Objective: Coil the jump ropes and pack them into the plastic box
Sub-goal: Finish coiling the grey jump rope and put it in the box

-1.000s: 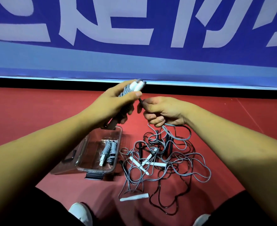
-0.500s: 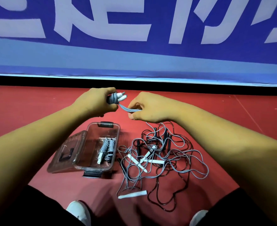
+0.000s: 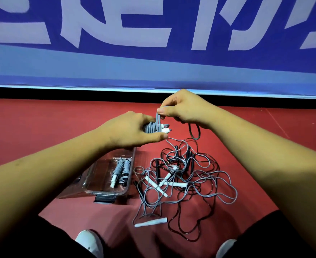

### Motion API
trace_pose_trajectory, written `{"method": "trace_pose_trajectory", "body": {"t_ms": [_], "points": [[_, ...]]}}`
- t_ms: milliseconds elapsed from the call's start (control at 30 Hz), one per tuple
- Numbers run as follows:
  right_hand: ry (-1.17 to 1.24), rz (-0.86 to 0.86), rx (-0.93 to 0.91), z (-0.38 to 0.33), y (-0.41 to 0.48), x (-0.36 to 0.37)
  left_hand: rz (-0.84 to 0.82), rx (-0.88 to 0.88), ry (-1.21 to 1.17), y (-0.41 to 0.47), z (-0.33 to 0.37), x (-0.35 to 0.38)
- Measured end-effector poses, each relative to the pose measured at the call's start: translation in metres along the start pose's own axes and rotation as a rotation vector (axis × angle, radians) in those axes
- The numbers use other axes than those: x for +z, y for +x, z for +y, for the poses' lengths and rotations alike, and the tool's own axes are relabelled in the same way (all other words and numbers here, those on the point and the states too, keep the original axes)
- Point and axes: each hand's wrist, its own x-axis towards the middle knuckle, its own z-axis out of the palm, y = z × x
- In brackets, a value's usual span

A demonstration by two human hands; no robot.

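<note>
My left hand (image 3: 129, 130) grips a coiled grey jump rope (image 3: 154, 127) whose white handle tips stick out to the right. Just above it, my right hand (image 3: 183, 108) pinches a loop of the same grey cord (image 3: 158, 118) and holds it over the coil. Below my left hand, a clear plastic box (image 3: 129, 175) stands on the red floor with two coiled ropes (image 3: 120, 169) inside. To its right lies a tangled heap of grey and black ropes (image 3: 181, 179) with white and black handles.
A loose white handle (image 3: 151, 222) lies near my feet. The box's lid (image 3: 75, 185) rests against its left side, partly hidden by my left arm. My white shoes (image 3: 90, 241) are at the bottom edge. A blue banner wall (image 3: 153, 53) stands close behind.
Both hands have moved down and to the right. My right hand has risen above the coil, drawing a loop of grey cord over it. The coil now lies sideways in my left hand.
</note>
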Motion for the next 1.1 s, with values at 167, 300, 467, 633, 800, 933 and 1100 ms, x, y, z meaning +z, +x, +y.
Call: {"method": "trace_pose_trajectory", "body": {"t_ms": [167, 300, 467, 633, 800, 933, 1100], "points": [[0.141, -0.105, 0.106, 0.014, -0.001, -0.003, -0.026, 0.029, -0.339, -0.002, -0.001, 0.01], [0.263, -0.179, 0.16, 0.025, -0.001, 0.006, 0.067, 0.027, -0.577, 0.001, -0.007, 0.011], [0.321, -0.241, 0.189, 0.025, -0.001, 0.015, 0.148, 0.073, -0.7, 0.004, -0.004, 0.006], [0.375, -0.26, 0.197, 0.022, -0.001, 0.017, 0.237, 0.002, -0.712, 0.009, -0.008, 0.002], [0.092, -0.147, 0.133, 0.012, -0.001, 0.021, 0.267, -0.064, -0.614, 0.017, -0.019, 0.001], [-0.357, -0.113, -0.04, -0.001, 0.001, 0.019, 0.359, -0.099, -0.129, 0.022, -0.029, 0.005], [-0.652, -0.101, -0.166, -0.011, 0.0, 0.02, 0.396, -0.159, 0.302, 0.02, -0.028, 0.002]]}}
